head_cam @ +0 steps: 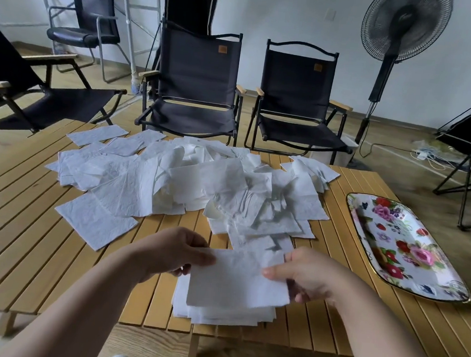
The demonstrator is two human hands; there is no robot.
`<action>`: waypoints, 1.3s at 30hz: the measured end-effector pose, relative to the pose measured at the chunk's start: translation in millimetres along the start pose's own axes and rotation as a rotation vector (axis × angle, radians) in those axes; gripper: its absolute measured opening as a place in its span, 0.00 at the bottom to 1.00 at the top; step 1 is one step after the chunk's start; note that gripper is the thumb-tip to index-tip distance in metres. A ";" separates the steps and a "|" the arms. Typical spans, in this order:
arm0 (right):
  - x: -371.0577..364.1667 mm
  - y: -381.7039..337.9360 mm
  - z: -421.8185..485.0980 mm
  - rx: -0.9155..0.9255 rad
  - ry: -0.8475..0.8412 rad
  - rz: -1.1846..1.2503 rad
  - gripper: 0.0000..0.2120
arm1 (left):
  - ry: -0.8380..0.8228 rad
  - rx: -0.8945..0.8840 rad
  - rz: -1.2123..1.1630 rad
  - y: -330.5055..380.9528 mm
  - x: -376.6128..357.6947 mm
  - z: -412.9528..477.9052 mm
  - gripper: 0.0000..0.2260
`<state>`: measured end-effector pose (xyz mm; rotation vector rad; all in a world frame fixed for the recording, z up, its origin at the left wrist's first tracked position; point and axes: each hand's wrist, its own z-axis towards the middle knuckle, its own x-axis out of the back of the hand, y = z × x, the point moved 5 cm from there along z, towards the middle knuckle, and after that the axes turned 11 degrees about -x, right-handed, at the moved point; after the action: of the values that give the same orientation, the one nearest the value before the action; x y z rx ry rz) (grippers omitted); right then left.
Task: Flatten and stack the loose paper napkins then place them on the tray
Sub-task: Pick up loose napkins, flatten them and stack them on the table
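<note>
Between left grip (172,251) and right grip (308,274), one napkin (237,282) in their pinch (above the stack (218,316)).

The paper napkins (121,186) are plain white. The slatted table (26,246) is honey-yellow wood. The tray (404,242) is white with red and pink flowers and a thin gold rim. The folding chairs (197,71) are black with pale wooden armrests; the pedestal fan (404,25) is black.

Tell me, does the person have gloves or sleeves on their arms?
No. The left hand and right hand are bare, with no gloves, rings, watch or bracelet. No sleeves show either, as far up as the picture goes.
</note>
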<state>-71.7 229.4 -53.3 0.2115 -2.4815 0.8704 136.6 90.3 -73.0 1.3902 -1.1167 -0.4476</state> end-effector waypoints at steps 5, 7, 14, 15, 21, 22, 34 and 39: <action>-18.6 10.4 17.9 -0.164 -0.043 -0.275 0.15 | -0.064 0.093 0.367 -16.0 -4.1 7.1 0.08; -15.4 10.7 28.8 -0.160 0.128 -0.327 0.21 | -0.037 0.110 0.461 -20.0 -2.5 11.0 0.07; 1.5 -33.1 52.5 0.322 0.687 -0.089 0.09 | 0.184 0.096 0.547 -19.2 14.8 10.0 0.10; -2.4 -35.2 63.1 0.321 0.676 -0.127 0.13 | 0.188 0.092 0.537 -20.1 16.0 10.4 0.09; -14.0 -39.5 91.0 0.240 0.762 -0.163 0.05 | 0.183 0.096 0.538 -22.9 20.3 8.5 0.08; -12.6 -40.9 89.6 0.249 0.807 -0.156 0.03 | 0.186 0.101 0.543 -23.2 21.5 8.2 0.08; 0.2 -53.6 25.4 0.527 0.383 0.574 0.03 | 0.321 -0.009 0.221 3.4 19.4 12.4 0.18; -8.7 -56.6 -1.9 0.499 -0.148 1.289 0.15 | 0.124 -0.085 -0.299 24.1 -3.8 7.9 0.26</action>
<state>-46.4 186.1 -25.7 -1.3309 -2.2807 1.9774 120.0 94.0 -53.7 1.4942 -0.7836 -0.6070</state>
